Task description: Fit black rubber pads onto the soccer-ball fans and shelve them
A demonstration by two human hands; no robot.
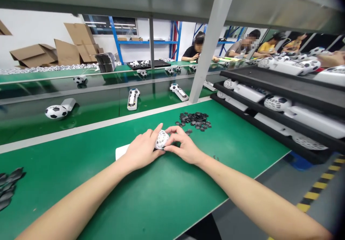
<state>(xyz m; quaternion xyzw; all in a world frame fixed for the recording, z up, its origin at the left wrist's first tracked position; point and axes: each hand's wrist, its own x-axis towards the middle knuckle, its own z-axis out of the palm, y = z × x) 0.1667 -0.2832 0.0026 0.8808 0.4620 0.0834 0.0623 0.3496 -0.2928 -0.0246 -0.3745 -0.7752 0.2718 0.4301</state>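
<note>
A white plastic housing (162, 139) with a rounded, football-patterned lattice head lies on the green bench (167, 189). Its plain white handle end (122, 151) sticks out to the left. My left hand (142, 147) is wrapped over the housing from the left, thumb and forefinger at the lattice head. On the right side of the head, the fingertips of my right hand (183, 144) are pinched against it. A small dark bit shows near those fingertips, too small to make out. Just beyond my right hand lies a pile of small black pieces (195, 120).
Stacked black trays (283, 105) of white housings stand at the right. More black pieces (10, 186) lie at the left edge. Beyond the bench, a green conveyor (102, 103) carries football-headed units (56, 111). A grey post (208, 45) rises ahead. People (198, 47) sit across the line.
</note>
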